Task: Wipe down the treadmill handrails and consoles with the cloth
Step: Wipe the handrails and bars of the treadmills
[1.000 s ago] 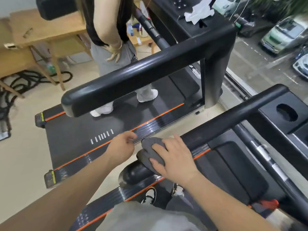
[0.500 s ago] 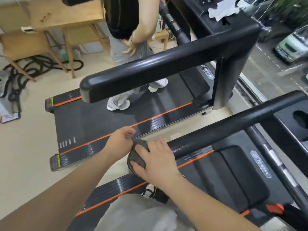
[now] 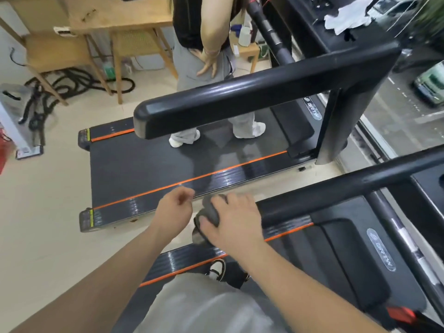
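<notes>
A grey cloth (image 3: 211, 212) is wrapped over the near end of my treadmill's black left handrail (image 3: 336, 188). My right hand (image 3: 234, 222) grips the cloth and the rail end, fingers curled over the top and thumb on the side. My left hand (image 3: 176, 209) hovers just left of the cloth with its fingers loosely curled and nothing in it. The handrail runs up to the right toward my treadmill's console (image 3: 430, 181), only partly in view.
A second treadmill (image 3: 192, 164) stands to the left; its handrail (image 3: 240, 97) crosses the view and a person (image 3: 204, 44) stands on its belt. A white cloth (image 3: 346, 15) lies on its console. Wooden tables (image 3: 115, 18) and ropes (image 3: 72, 80) sit beyond.
My left hand has let go of the cloth and drawn slightly away to the left. My right hand keeps its hold on the cloth at the rail end. The view shifted.
</notes>
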{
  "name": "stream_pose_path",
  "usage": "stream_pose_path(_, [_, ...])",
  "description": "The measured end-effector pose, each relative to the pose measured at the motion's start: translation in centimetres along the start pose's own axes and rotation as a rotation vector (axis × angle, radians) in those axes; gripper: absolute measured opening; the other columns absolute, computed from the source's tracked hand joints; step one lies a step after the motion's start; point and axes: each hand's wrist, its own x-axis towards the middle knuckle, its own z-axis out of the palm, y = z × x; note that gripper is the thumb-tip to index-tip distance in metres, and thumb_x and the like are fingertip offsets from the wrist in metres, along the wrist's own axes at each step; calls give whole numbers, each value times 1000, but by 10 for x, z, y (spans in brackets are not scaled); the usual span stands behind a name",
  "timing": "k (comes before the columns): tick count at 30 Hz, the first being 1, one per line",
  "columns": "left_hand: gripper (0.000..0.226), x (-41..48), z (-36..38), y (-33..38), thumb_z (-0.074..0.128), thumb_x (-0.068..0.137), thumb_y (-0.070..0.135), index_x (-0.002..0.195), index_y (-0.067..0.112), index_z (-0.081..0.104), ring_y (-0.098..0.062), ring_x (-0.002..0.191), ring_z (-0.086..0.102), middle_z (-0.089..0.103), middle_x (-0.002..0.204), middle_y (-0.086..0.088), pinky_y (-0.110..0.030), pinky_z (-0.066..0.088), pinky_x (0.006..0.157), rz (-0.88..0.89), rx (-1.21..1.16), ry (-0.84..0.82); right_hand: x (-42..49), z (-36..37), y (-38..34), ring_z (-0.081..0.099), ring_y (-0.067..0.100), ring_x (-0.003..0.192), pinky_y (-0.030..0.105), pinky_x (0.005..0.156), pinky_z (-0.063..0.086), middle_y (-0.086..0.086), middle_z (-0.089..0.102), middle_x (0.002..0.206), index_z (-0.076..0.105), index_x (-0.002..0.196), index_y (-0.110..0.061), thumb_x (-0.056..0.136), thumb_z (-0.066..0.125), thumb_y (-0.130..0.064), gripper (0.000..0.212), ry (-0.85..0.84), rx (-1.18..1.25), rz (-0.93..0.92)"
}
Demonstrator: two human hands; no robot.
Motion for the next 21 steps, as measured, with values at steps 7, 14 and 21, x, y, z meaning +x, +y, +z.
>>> stream_pose_path(7, [33, 6, 13, 34, 50, 91, -1, 103, 20, 72, -11, 96, 66, 73, 105, 4, -17, 48, 79, -100, -84, 4, 36, -33, 33, 62, 29, 117, 37, 95, 42, 0, 71, 119, 64, 111, -31, 90, 49, -67, 44, -349, 76, 38])
stream_pose_path(14, [34, 12, 57, 70, 49, 90, -4, 102, 18, 72, -20, 94, 66, 71, 102, 3, -37, 53, 99, -2, -38, -75, 57, -65, 199, 49, 28, 132, 60, 119, 17, 5, 60, 133, 64, 125, -27, 87, 38, -66, 60, -347, -185, 500])
stream_pose_path(21, [38, 20, 114, 123, 51, 88, -2, 96, 30, 69, -17, 90, 64, 68, 94, 7, -38, 53, 96, 88, 45, -133, 28, -38, 138, 62, 28, 110, 47, 115, 26, 2, 69, 106, 66, 104, -24, 82, 42, -73, 59, -182, 27, -4])
